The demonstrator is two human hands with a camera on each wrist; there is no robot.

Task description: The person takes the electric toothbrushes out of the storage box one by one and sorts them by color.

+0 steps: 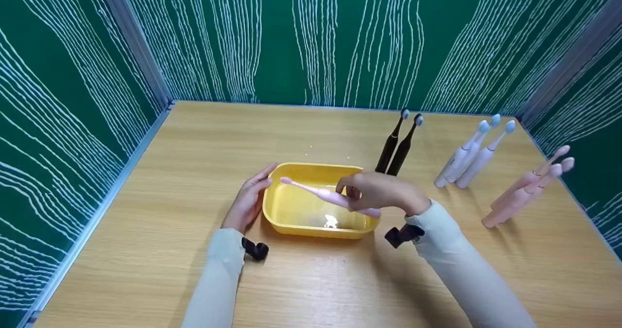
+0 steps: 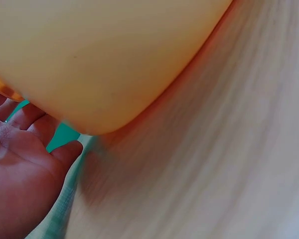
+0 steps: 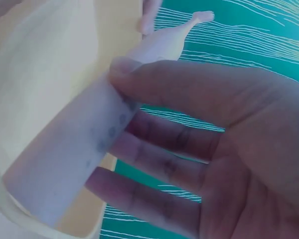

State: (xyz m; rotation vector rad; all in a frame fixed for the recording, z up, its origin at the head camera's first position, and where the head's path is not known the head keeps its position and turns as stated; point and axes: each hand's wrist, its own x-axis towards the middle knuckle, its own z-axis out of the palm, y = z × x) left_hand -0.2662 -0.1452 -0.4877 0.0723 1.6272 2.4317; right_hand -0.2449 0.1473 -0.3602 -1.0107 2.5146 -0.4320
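Note:
A pink electric toothbrush [image 1: 335, 198] lies slantwise over the yellow basin [image 1: 323, 232], its brush head towards the left rim. My right hand [image 1: 384, 189] pinches its handle between thumb and fingers. In the right wrist view, the handle [image 3: 65, 144] shows a row of grey marks beside the fingertips, and its lower end overlaps the basin's rim. At the basin's left side, my left hand [image 1: 249, 201] touches the rim and outer wall. The left wrist view shows that hand's palm [image 2: 22, 169] turned to the basin wall [image 2: 104, 64], fingers loosely extended.
Two black electric toothbrushes [image 1: 402, 149] stand behind my right hand. Further right are several white ones [image 1: 471, 160], then several pink ones [image 1: 517, 197] near the table's right edge. Green panels [image 1: 277, 65] with white lines enclose the wooden table [image 1: 160, 182].

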